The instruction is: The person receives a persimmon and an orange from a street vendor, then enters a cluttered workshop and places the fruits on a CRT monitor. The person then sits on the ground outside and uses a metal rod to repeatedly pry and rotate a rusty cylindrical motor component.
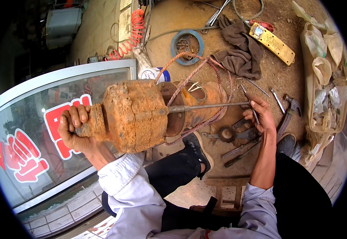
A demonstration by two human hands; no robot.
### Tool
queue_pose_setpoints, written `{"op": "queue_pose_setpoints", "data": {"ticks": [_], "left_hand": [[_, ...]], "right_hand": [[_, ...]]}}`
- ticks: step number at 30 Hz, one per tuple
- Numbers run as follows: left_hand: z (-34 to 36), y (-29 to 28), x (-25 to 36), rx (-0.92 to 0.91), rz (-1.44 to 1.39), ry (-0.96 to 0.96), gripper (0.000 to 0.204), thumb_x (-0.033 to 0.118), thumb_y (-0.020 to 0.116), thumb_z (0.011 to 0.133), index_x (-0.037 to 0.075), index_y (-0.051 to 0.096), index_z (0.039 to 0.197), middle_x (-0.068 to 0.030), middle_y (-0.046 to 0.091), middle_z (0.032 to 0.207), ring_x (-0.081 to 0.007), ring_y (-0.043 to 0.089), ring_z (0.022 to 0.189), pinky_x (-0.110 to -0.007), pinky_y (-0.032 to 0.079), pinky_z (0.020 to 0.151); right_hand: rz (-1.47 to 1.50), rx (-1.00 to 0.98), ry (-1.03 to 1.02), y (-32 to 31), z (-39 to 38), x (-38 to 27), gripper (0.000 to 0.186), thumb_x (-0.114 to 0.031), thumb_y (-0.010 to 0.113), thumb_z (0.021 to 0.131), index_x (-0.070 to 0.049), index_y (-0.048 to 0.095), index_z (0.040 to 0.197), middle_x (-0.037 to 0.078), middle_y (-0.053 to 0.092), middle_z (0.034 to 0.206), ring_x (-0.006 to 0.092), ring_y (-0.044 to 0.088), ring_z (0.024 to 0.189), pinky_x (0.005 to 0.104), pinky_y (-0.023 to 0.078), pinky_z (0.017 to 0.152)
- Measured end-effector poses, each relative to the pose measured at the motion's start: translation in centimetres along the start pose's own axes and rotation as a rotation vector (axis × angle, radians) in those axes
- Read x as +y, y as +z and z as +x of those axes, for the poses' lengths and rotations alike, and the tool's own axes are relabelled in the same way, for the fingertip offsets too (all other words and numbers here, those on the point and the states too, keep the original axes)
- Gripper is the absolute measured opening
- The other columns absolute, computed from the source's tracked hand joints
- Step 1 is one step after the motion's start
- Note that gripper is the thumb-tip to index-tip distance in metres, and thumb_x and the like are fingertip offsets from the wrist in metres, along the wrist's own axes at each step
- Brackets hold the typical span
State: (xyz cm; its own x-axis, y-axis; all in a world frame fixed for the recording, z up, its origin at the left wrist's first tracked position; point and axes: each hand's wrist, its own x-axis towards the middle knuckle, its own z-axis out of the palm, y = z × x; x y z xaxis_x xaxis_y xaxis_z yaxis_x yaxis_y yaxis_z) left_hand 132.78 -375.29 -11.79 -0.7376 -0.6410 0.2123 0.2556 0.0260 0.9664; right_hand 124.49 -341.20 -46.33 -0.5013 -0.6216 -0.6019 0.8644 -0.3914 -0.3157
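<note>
Rust-orange, bulky metal machine casing point(135, 119) lies sideways across the foreground, looped by faded pink braided rope point(208, 59), perhaps for lifting. One slim grey steel T-handled wrench point(211, 106) meets its right face; the right hand point(263, 113) closes round the crossbar, probably for leverage. The left hand point(77, 129) clamps the casing's narrow end, apparently steadying it.
</note>
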Motion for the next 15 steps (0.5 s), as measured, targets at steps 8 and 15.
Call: {"op": "queue_pose_setpoints", "data": {"ticks": [8,15], "left_hand": [[0.1,0.2,-0.5,-0.001,-0.019,-0.015,0.033,0.021,0.055,0.087,0.016,0.038,0.061,-0.0009,0.044,0.060,-0.0172,0.048,0.063,-0.036,0.048,0.073],[-0.1,0.2,-0.3,0.037,-0.020,-0.006,0.032,0.021,0.055,0.087,0.016,0.038,0.061,-0.0010,0.044,0.060,-0.0171,0.047,0.062,-0.035,0.047,0.071]], "right_hand": [[0.498,-0.137,-0.185,-0.6,-0.7,3.5,0.050,-0.001,0.054,0.089,0.010,0.037,0.135,0.025,0.062,0.108,0.0325,0.067,0.095,0.0409,0.057,0.083],[-0.168,-0.005,0.151,0.7,-0.4,1.6,0.029,-0.030,0.055,0.097,-0.004,0.058,0.084,0.008,0.060,0.064,0.0142,0.059,0.056,0.0253,0.045,0.047]]}}
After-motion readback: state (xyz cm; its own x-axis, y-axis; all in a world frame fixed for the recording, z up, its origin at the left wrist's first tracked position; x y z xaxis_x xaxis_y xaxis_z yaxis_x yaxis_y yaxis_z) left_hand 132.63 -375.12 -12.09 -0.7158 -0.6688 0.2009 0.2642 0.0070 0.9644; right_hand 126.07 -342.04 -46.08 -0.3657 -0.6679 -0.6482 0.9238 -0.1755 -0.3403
